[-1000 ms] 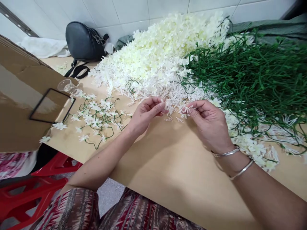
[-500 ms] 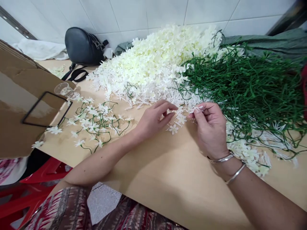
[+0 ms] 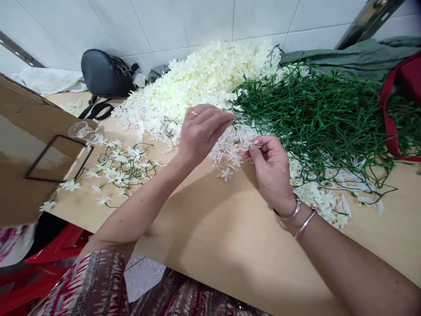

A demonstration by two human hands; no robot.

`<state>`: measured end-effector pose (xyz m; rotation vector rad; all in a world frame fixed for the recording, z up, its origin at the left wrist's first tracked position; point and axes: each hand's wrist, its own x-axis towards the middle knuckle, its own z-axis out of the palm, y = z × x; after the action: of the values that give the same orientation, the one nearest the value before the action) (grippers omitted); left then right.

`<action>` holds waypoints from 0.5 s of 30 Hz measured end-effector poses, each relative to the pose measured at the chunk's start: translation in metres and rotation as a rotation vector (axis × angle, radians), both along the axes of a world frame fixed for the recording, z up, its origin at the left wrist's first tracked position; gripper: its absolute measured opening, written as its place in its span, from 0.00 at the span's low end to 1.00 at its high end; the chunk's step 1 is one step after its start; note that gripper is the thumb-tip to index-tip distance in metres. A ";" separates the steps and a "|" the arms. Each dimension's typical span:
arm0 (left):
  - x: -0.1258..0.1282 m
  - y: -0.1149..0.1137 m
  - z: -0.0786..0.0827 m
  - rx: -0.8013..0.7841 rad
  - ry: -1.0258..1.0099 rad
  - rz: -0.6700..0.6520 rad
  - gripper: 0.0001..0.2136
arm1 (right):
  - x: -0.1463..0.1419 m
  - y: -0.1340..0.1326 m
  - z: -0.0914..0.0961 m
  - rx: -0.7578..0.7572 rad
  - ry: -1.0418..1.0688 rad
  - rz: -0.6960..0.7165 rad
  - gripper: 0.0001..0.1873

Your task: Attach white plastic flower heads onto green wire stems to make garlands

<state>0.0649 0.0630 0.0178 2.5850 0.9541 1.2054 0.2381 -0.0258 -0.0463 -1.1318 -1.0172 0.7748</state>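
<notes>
My right hand (image 3: 271, 169) pinches a small white artificial flower (image 3: 252, 144) between thumb and fingers, over the near edge of the flower heap. My left hand (image 3: 204, 131) is raised over the white stamens, its fingers closed together and its fingertips close to the green plastic stems (image 3: 315, 118). What they hold, if anything, is hidden. Below and between my hands, a few loose white flowers (image 3: 226, 174) lie on the table. Behind them rises a big heap of cream-white artificial flowers (image 3: 210, 74).
Flowers joined to green stems (image 3: 123, 169) lie at left, near a clear plastic cup (image 3: 80, 130) tipped over. A cardboard box (image 3: 26, 153) stands at the far left. A black bag (image 3: 105, 74) rests by the wall, and a red strap (image 3: 390, 114) crosses the right side.
My left hand has lifted away from the loose flowers, up and towards the green stems. My right hand still pinches a white flower. The view has turned slightly right.
</notes>
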 end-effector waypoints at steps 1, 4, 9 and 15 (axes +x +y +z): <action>-0.005 -0.011 0.006 -0.040 -0.105 0.028 0.07 | 0.000 0.000 0.001 -0.003 0.008 0.004 0.04; -0.018 -0.044 0.011 -0.318 -0.323 0.046 0.09 | 0.000 -0.002 0.003 0.001 0.012 0.019 0.03; -0.025 -0.078 -0.022 -0.949 -0.535 -0.063 0.16 | -0.004 -0.013 0.006 -0.015 -0.090 0.111 0.02; -0.026 -0.084 -0.035 -1.148 -0.687 -0.021 0.17 | -0.007 -0.021 0.008 -0.138 0.063 0.334 0.06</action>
<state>0.0392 -0.0212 -0.0177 1.1822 0.9946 0.9635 0.2307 -0.0465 -0.0385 -1.0595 -1.1283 1.1552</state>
